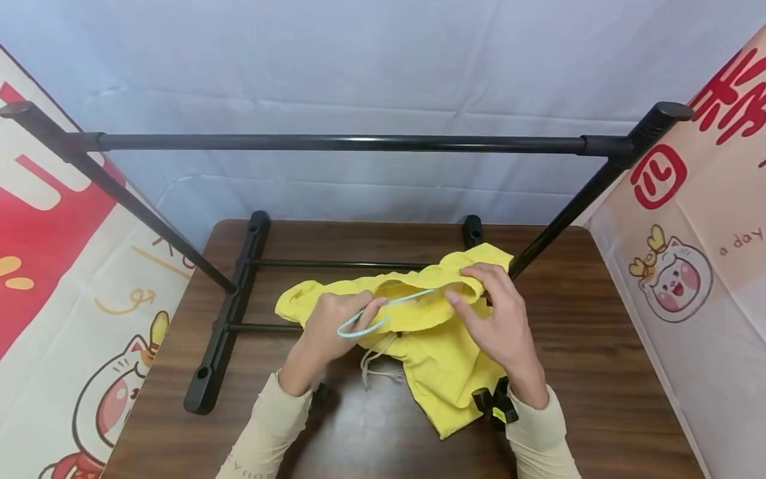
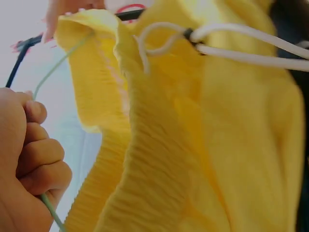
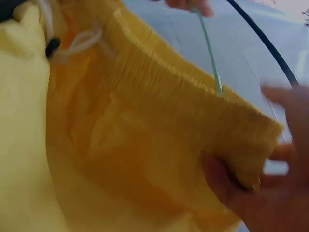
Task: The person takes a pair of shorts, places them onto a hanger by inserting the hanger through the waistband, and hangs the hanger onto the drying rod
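Observation:
A pair of yellow shorts (image 1: 443, 372) hangs in front of me over the table, its gathered elastic waistband (image 2: 149, 159) held open toward me. My left hand (image 1: 335, 322) grips a thin light-blue wire hanger (image 1: 413, 296) with curled fingers. One stretch of the hanger runs into the waistband opening, while a rounded end sticks out by the left hand. At the right end of the waistband, my right hand (image 1: 497, 326) holds the fabric between thumb and fingers. A pale drawstring (image 2: 241, 31) with a dark stopper dangles from the front. The hanger's far part is hidden inside the shorts.
A black garment rack (image 1: 341, 142) stands on the brown wooden table (image 1: 574, 372), its top bar beyond the hands. Its left foot (image 1: 224, 326) lies left of the shorts; the right post rises just behind my right hand. Pale cloth and printed sheets surround the table.

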The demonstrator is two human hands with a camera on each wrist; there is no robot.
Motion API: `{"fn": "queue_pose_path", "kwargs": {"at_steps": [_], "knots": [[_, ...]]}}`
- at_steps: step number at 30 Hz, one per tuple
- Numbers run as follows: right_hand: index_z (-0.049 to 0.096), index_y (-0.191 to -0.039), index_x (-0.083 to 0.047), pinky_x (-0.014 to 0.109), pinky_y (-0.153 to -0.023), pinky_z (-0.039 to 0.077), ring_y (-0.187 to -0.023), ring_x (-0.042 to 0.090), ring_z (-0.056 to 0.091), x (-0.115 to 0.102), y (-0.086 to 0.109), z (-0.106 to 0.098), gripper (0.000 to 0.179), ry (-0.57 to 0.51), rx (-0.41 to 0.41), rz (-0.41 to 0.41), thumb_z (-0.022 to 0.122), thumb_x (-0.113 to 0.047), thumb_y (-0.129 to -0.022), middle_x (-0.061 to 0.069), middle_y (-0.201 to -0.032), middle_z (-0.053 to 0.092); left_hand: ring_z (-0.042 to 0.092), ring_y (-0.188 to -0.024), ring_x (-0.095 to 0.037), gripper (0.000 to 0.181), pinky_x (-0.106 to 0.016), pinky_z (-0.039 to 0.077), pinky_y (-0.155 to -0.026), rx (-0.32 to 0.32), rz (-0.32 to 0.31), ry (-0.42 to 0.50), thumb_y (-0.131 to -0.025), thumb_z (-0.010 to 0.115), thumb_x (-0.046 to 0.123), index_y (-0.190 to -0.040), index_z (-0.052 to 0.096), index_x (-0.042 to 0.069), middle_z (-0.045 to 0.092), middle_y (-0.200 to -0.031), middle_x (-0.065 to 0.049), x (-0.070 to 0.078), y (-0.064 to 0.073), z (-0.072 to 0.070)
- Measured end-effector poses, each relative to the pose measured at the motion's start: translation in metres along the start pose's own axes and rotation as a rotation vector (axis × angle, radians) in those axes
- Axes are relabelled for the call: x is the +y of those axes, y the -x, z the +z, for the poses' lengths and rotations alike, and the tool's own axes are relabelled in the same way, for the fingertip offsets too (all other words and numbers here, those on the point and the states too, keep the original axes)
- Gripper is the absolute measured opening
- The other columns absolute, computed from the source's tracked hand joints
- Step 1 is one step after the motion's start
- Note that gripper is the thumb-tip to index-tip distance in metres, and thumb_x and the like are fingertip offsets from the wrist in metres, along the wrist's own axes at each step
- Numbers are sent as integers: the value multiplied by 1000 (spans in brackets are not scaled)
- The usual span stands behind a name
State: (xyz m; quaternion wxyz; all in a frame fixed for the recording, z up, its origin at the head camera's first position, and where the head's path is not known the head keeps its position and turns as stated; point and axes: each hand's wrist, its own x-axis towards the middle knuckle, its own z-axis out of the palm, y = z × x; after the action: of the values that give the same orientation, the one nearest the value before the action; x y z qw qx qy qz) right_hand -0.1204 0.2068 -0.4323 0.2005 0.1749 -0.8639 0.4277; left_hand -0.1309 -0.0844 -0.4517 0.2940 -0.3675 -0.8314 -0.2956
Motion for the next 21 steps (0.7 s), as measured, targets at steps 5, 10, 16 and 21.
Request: {"fn": "queue_pose_path", "kwargs": {"at_steps": [5,10,16,21], "knots": [[37,-163,-11,9,-92,42,-113,16,59,3,1,-23,109,91,-195,-15,98,-20,-73,17,-161,39,18,-51,4,42,-14,20,-47,-28,-101,129,-110,54,38,-75,64,16,40,-55,8,-4,-12,-21],[62,-145,-10,24,-81,43,-88,20,55,3,2,-48,84,246,-73,-121,97,-36,-73,18,-145,55,17,-53,3,34,-16,18,-50,-63,-118,148,-106,64,32,-75,63,18,36,-55,7,-8,-23,-40],[67,-138,-10,56,-118,34,-130,40,54,2,-1,-43,70,260,-176,-283,97,-23,-75,15,-140,66,28,-49,3,38,-14,24,-47,-61,37,143,-109,57,33,-79,73,14,61,-63,8,-3,-29,-50],[74,-126,-12,27,-121,34,-122,30,64,9,1,-40,51,213,-251,-238,87,3,-80,6,-122,77,44,-48,3,41,-11,31,-47,-76,97,152,-108,56,37,-79,74,15,69,-68,9,5,-32,-52]]}}
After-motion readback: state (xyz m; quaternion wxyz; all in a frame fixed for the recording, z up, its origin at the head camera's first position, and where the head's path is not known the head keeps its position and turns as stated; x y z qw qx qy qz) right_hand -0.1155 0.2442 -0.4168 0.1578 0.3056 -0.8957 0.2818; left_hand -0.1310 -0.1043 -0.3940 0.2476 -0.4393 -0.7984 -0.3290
